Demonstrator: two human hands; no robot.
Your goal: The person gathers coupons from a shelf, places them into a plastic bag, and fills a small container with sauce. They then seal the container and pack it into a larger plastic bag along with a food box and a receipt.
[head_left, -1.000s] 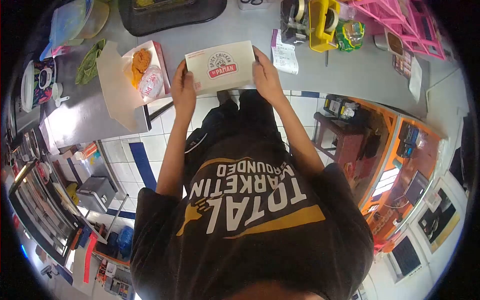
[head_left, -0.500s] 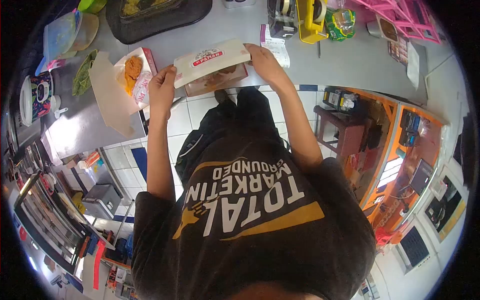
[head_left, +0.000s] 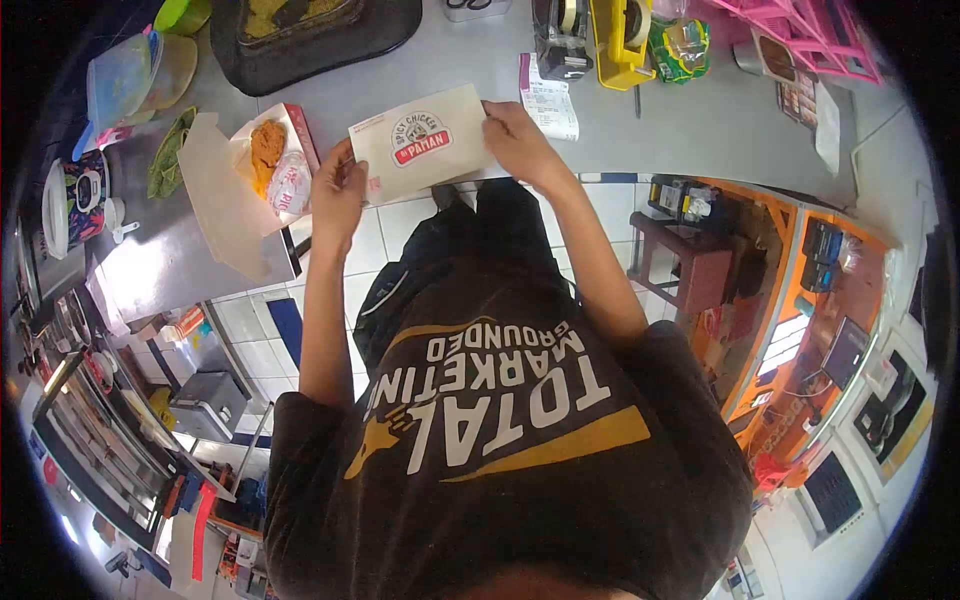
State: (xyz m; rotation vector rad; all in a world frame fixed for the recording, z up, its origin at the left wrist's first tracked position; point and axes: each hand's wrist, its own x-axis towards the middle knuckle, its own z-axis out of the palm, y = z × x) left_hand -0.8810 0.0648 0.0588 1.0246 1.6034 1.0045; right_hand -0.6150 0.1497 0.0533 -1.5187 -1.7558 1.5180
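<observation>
Two ends of the printed carton [head_left: 415, 175] are pinched, by left hand [head_left: 338, 200] and right hand [head_left: 522, 148]; closing seems in progress, level grip needed. Open chicken box [head_left: 212, 195] is set left of the left hand, receipt [head_left: 550, 108] beyond the right.

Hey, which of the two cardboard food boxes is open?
The open box is the one left of both hands, lid folded out, showing fried chicken. The other box, held between left hand and right hand, has its lid down.
</observation>
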